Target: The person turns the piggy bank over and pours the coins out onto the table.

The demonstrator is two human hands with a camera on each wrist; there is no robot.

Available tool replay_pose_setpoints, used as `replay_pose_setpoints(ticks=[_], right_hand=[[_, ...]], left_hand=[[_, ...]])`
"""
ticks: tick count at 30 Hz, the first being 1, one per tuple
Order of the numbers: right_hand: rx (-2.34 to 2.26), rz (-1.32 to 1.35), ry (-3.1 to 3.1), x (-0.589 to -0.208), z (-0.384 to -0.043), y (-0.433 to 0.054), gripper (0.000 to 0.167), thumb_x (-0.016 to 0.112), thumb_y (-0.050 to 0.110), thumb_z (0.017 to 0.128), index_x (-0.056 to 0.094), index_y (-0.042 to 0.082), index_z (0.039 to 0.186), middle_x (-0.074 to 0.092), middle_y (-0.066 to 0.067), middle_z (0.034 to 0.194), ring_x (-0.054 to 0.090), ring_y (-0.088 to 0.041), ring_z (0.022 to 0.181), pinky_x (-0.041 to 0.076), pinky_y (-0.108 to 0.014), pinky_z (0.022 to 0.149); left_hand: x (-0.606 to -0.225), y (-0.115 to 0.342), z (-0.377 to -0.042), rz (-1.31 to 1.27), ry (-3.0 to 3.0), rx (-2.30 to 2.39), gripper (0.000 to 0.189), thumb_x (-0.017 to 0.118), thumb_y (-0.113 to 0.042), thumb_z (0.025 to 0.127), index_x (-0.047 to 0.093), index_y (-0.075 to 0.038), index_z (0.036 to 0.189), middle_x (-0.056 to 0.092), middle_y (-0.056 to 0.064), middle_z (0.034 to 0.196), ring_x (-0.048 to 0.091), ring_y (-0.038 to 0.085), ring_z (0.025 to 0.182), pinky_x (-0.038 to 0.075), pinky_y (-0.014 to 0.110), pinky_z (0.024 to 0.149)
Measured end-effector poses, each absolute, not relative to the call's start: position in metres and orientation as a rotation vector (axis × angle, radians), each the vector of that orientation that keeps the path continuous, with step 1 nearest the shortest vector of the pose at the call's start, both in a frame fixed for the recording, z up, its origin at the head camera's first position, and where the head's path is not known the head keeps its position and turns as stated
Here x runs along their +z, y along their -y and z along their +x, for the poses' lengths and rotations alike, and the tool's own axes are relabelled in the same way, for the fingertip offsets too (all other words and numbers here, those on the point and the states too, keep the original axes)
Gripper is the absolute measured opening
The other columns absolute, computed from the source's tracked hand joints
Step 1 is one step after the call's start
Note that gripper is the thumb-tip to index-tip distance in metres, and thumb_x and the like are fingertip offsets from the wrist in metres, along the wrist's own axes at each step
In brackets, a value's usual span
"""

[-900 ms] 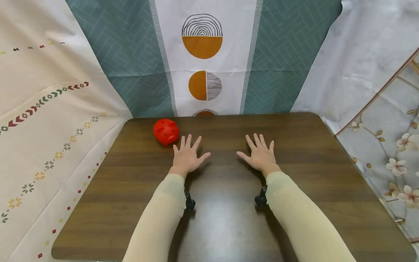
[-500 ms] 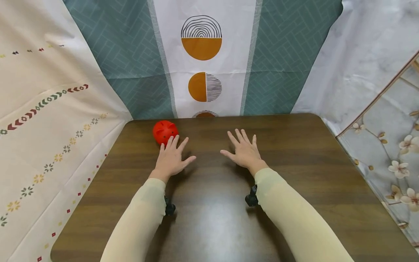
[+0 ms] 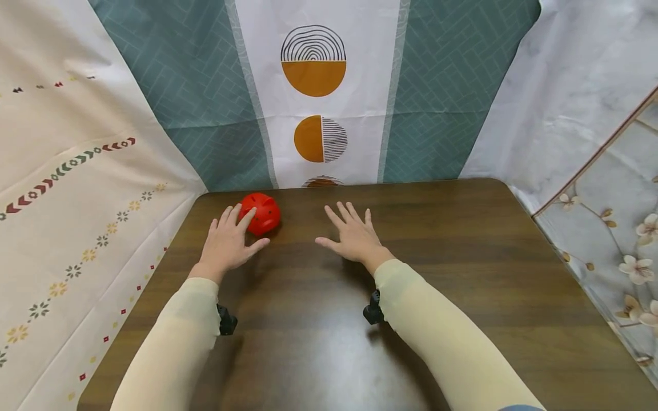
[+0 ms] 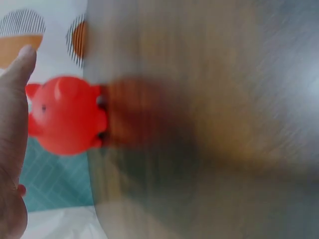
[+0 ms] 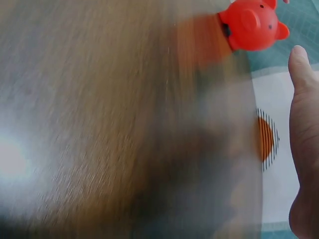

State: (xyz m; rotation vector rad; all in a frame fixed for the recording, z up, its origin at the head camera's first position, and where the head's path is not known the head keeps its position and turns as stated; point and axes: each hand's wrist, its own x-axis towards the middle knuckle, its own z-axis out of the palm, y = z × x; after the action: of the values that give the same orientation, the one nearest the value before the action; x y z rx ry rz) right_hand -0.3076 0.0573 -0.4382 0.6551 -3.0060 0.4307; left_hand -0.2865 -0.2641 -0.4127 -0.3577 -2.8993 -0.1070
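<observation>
A red piggy bank (image 3: 266,213) stands upright near the far left edge of the wooden table, a slot on its back. My left hand (image 3: 225,242) hovers just in front and to the left of it, fingers spread, and partly covers it in the head view; whether they touch I cannot tell. To the right of the piggy bank, my right hand (image 3: 353,235) is held over the table with fingers spread and nothing in it. In the left wrist view the piggy bank (image 4: 67,115) shows beyond the thumb; in the right wrist view the piggy bank (image 5: 251,24) appears at the top.
The brown wooden table (image 3: 462,274) spreads around both hands and reflects light. A teal and white patterned cloth (image 3: 339,97) hangs behind its far edge. Cream cloth (image 3: 92,188) borders the left side, and a floral white cloth (image 3: 606,188) the right.
Both hands have moved left across the table. The left hand passed in front of the piggy bank to its left side; the right hand came nearer to it. The piggy bank stays put.
</observation>
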Motion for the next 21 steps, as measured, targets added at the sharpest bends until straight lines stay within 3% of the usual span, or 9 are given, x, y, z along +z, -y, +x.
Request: replay_pose_setpoints(ticks=[9, 21], right_hand=[[0.456, 0.692, 3.040, -0.436, -0.315, -0.030, 0.094, 0.023, 0.088, 0.077, 0.004, 0.038, 0.154, 0.008, -0.002, 0.161, 0.002, -0.027, 0.147, -0.002, -0.064, 0.111], [0.517, 0.755, 3.054, -0.427, -0.323, 0.002, 0.094, 0.028, 0.087, 0.077, 0.003, 0.039, 0.154, 0.016, -0.002, 0.160, 0.016, -0.030, 0.145, 0.009, -0.062, 0.112]], left_hand=[[-0.412, 0.292, -0.310, -0.208, 3.008, -0.340, 0.104, 0.056, -0.072, 0.079, 0.017, -0.012, 0.154, 0.024, 0.026, 0.151, 0.022, 0.048, 0.136, 0.027, 0.072, 0.099], [-0.412, 0.280, -0.335, -0.156, 3.114, -0.628, 0.116, 0.069, -0.064, 0.074, 0.002, -0.015, 0.156, 0.019, 0.023, 0.154, 0.029, 0.048, 0.133, 0.033, 0.069, 0.098]])
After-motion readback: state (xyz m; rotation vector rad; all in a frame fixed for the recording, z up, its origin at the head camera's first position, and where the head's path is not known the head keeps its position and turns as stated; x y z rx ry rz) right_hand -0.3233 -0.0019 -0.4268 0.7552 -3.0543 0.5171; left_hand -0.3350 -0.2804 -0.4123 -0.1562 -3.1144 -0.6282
